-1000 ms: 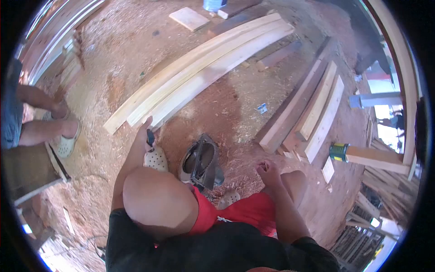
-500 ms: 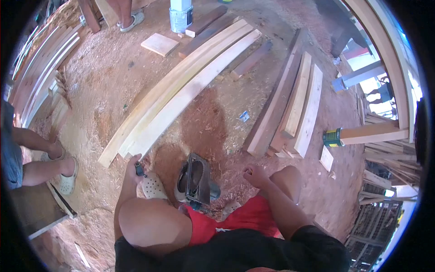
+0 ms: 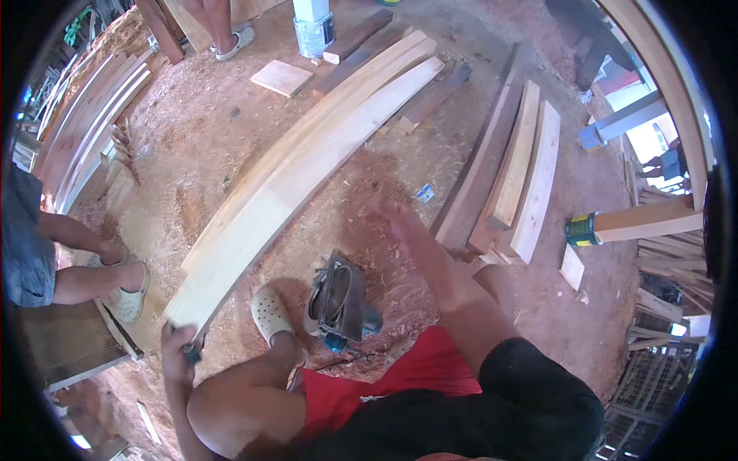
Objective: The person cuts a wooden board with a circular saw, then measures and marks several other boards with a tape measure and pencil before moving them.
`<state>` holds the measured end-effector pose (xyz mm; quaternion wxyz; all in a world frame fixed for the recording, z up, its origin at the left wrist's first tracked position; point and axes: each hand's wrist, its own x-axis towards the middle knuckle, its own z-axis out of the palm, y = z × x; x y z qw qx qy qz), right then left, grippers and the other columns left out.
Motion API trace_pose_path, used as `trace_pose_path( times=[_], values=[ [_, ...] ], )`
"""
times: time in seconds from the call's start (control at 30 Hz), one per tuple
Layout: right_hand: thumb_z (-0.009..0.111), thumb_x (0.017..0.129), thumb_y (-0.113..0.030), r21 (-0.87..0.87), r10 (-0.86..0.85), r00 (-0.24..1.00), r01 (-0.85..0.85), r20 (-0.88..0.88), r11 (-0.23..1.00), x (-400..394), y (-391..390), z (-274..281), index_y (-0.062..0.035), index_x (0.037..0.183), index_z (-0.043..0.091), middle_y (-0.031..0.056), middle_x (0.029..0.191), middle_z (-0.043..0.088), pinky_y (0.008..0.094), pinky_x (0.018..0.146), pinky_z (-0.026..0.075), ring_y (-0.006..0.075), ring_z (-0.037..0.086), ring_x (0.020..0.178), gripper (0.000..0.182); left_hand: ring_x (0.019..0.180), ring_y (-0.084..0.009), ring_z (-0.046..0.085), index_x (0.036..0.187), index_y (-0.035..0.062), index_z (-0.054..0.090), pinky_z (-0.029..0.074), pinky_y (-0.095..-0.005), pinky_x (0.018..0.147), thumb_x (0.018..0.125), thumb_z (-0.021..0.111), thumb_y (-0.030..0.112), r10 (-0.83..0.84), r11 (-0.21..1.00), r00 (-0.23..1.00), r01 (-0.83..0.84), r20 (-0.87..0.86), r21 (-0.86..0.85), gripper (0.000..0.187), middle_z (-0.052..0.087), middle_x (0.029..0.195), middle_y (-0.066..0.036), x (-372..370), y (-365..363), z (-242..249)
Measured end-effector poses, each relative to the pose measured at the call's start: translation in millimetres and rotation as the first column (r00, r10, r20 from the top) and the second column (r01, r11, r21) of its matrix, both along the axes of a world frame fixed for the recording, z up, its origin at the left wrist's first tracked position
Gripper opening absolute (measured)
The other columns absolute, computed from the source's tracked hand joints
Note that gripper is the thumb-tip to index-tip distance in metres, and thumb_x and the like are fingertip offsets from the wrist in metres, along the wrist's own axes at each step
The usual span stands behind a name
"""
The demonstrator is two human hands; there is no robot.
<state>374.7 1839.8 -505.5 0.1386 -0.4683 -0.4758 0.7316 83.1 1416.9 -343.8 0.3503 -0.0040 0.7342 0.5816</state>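
Note:
My left hand [image 3: 179, 355] is closed around the near end of a long pale plank [image 3: 265, 219], which is tilted up at this end. A small dark thing [image 3: 192, 353] shows at that hand; I cannot make out what it is. My right hand [image 3: 393, 218] reaches forward over the ground, right of the plank and apart from it, its fingers stretched out and blurred, with nothing visible in them. A dusty power tool with blue parts, like an electric planer [image 3: 338, 298], rests on the ground between my feet. Another pale board [image 3: 354, 81] lies behind the plank.
Several long beams [image 3: 503, 165] lie to the right. Stacked boards [image 3: 96, 127] stand at the left, near a person's legs [image 3: 96, 265]. A second person's feet [image 3: 231, 42] are at the back. A paint bucket [image 3: 314, 34] and a short board [image 3: 281, 77] lie ahead.
My left hand has drawn the plank's near end toward me and up, turning its broad face into view. My right hand has swung forward and left from beside my knee, its fingers opening out.

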Motion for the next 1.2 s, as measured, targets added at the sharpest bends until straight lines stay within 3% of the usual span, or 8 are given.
trace_pose_path(
  times=[0.1, 0.17, 0.4, 0.53, 0.63, 0.93, 1.03, 1.2],
  values=[
    [0.07, 0.098, -0.052, -0.33, -0.198, 0.948, 0.11, -0.247, 0.937, -60, 13, 0, -0.0089, 0.108, 0.068, -0.0017, 0.087, 0.072, 0.0254, 0.044, 0.029, 0.0047, 0.036, 0.052, 0.045, 0.074, -0.015, 0.064, 0.137, -0.0014, 0.054, 0.05, -0.0239, 0.057, 0.072, 0.08, 0.034, 0.031, 0.996, 0.994, -0.04, -0.109, -0.085, 0.078, 0.067, 0.1, -0.009, 6, -87, 54],
    [0.075, 0.095, -0.05, -0.445, -0.221, 0.835, -0.032, -0.504, 0.895, -85, 18, -39, -0.0055, 0.123, 0.064, 0.0063, 0.099, 0.072, 0.027, 0.06, 0.042, 0.0067, 0.049, 0.064, 0.054, 0.071, -0.0133, 0.062, 0.138, -0.0009, 0.053, 0.049, -0.0243, 0.056, 0.069, 0.082, 0.037, 0.152, 0.98, 0.974, -0.17, -0.168, -0.103, 0.084, 0.065, 0.102, -0.008, 17, -130, 67],
    [0.084, 0.085, -0.05, -0.422, -0.296, 0.94, 0.202, -0.17, 0.884, -125, -31, -12, -0.0044, 0.137, 0.058, 0.0164, 0.132, 0.058, 0.0366, 0.1, 0.047, 0.0317, 0.053, 0.124, 0.074, 0.074, -0.0125, 0.06, 0.139, 0.001, 0.051, 0.051, -0.0251, 0.058, 0.068, 0.088, 0.038, 0.154, 0.988, 0.985, -0.156, -0.076, -0.018, 0.088, 0.061, 0.103, -0.005, 46, -196, 22],
    [0.086, 0.087, -0.034, -0.475, -0.271, 0.864, 0.042, -0.424, 0.879, -96, -47, -16, -0.0061, 0.121, 0.058, 0.0, 0.088, 0.059, 0.0235, 0.05, 0.04, 0.0075, 0.052, 0.061, 0.052, 0.07, -0.0108, 0.058, 0.14, 0.0054, 0.051, 0.05, -0.0259, 0.055, 0.08, 0.084, 0.034, 0.21, 0.977, 0.976, -0.208, -0.064, 0.039, 0.075, 0.061, 0.104, -0.003, 27, -232, -11],
    [0.086, 0.087, -0.028, -0.382, -0.258, 0.886, 0.101, -0.386, 0.919, -71, -58, 37, -0.0073, 0.112, 0.057, -0.0061, 0.075, 0.051, 0.0226, 0.039, 0.023, 0.0028, 0.035, 0.045, 0.044, 0.066, -0.0072, 0.054, 0.143, 0.0136, 0.052, 0.045, -0.0228, 0.051, 0.094, 0.075, 0.032, 0.253, 0.968, 0.967, -0.253, -0.037, 0.004, 0.057, 0.061, 0.102, 0.0, -7, -249, -47],
    [0.084, 0.088, -0.022, -0.284, -0.474, 0.839, 0.402, -0.267, 0.871, 22, -58, 43, -0.0143, 0.115, 0.059, -0.0036, 0.086, 0.057, 0.0228, 0.044, 0.029, 0.005, 0.048, 0.06, 0.038, 0.05, -0.0048, 0.05, 0.115, 0.0167, 0.065, 0.038, -0.0228, 0.043, 0.099, 0.072, 0.028, 0.223, 0.974, 0.971, -0.227, 0.09, 0.03, 0.021, 0.052, 0.069, 0.008, -82, -99, -167],
    [0.084, 0.088, -0.022, -0.239, -0.555, 0.796, 0.506, -0.242, 0.829, 38, -59, 33, -0.0158, 0.115, 0.059, -0.0043, 0.088, 0.057, 0.0237, 0.044, 0.027, 0.0052, 0.047, 0.06, 0.037, 0.08, -0.0083, 0.059, 0.136, 0.0078, 0.062, 0.047, -0.0248, 0.067, 0.101, 0.069, 0.028, 0.117, 0.993, 0.991, -0.116, 0.061, -0.024, 0.041, 0.066, 0.105, 0.002, -123, -77, -226],
    [0.082, 0.09, -0.02, -0.297, -0.607, 0.765, 0.541, -0.215, 0.787, 53, -59, -7, -0.0179, 0.113, 0.059, -0.0073, 0.087, 0.054, 0.0247, 0.044, 0.026, 0.005, 0.044, 0.057, 0.034, 0.12, -0.0216, 0.061, 0.149, 0.0036, 0.055, 0.044, -0.035, 0.104, 0.098, 0.074, 0.026, 0.127, 0.983, 0.975, -0.149, -0.185, -0.111, 0.059, 0.065, 0.137, -0.008, -94, 14, -193]
  ],
)
